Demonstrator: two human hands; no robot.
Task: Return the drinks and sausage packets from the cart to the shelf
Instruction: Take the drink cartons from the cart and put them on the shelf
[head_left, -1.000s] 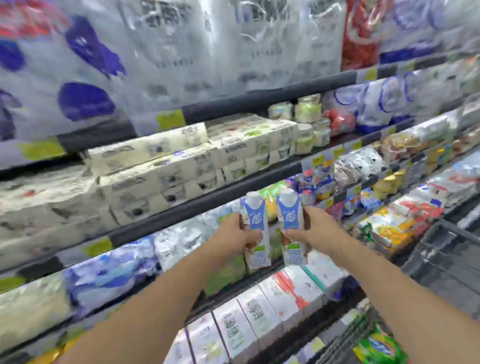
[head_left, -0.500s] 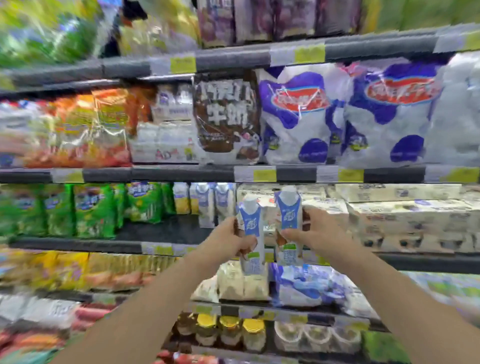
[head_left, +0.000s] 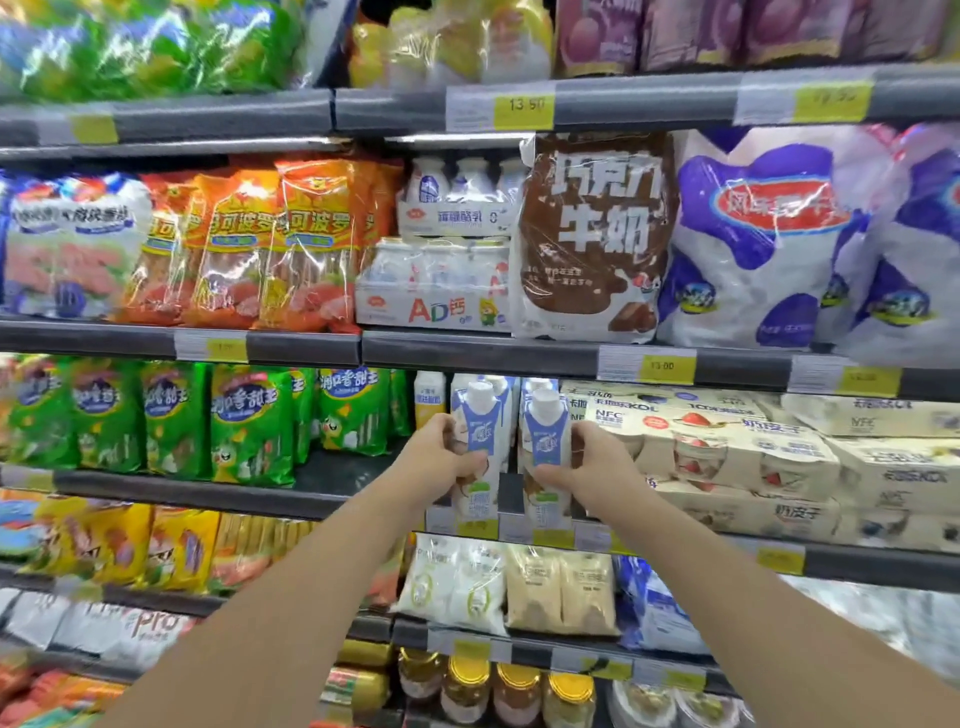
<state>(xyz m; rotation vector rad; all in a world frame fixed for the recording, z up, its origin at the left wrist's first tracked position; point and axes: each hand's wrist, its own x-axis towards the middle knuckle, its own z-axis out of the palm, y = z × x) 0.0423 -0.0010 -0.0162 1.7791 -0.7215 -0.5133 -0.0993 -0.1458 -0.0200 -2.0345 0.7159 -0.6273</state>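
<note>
Two blue-and-white drink cartons are being held upright in front of the third shelf rail (head_left: 322, 501), the left carton (head_left: 480, 447) and the right carton (head_left: 545, 452) side by side with a narrow gap between them, their bases hanging level with that rail's price tags. The left hand (head_left: 439, 460) is wrapping its fingers and thumb round the left carton's lower body, and the right hand (head_left: 597, 467) is gripping the right carton in the same way from the other side. Both forearms are reaching up and forward, converging toward the rail, wrists slightly bent inward. Just behind the cartons, more cartons of the same kind (head_left: 511, 389) are standing on the shelf, so this looks like the placing step for the drinks, with the cartons not yet set down. The next move probably calls for lifting both bases over the rail's lip and sliding them back into that row without toppling it. To the left of the cartons green sausage packets (head_left: 249, 421) are standing; to the right, yoghurt multipacks (head_left: 727, 447) are stacked.
</note>
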